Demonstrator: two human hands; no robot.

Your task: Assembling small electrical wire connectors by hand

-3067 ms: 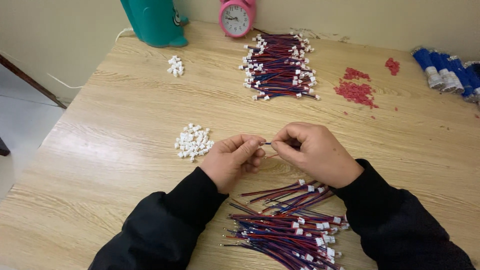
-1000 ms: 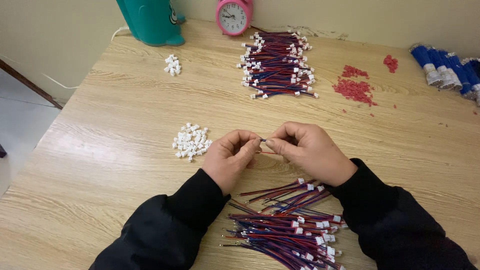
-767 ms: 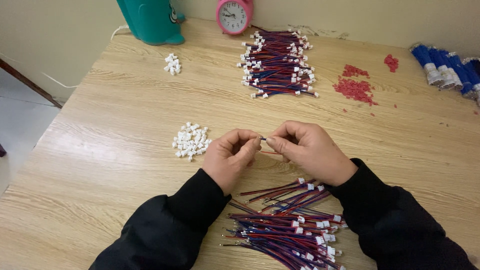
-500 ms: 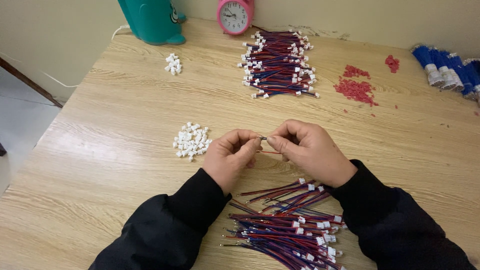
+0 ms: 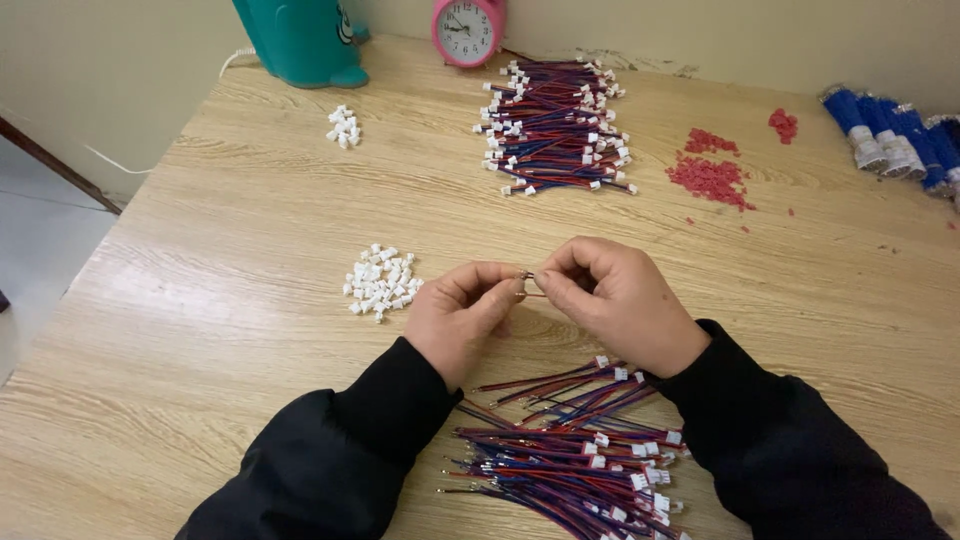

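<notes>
Item 1: my left hand (image 5: 462,318) and right hand (image 5: 622,302), both over the wooden table (image 5: 220,250), fingertips meeting at centre. Both sets of fingers are pinched together on one small wire end (image 5: 527,276), held just above the tabletop between the two hands; I cannot tell its detail at this size.

Item 2: near pile of red and blue wires with white connectors (image 5: 575,455), loose on the table just below my wrists, between my black sleeves.

Item 3: small heap of white plastic connector housings (image 5: 381,281), loose, just left of my left hand.

Item 4: smaller heap of white housings (image 5: 343,126), far left, near the teal container (image 5: 300,40). Its contents are not visible to me.

Item 5: far pile of finished-looking wires (image 5: 556,130), below the pink clock (image 5: 468,28).

Item 6: red pellets (image 5: 708,175), scattered loose, right of the far pile.

Item 7: blue rolls (image 5: 890,135) at the right edge.

Nothing I can see sits in a tray or box; all lots lie directly on the wood.
</notes>
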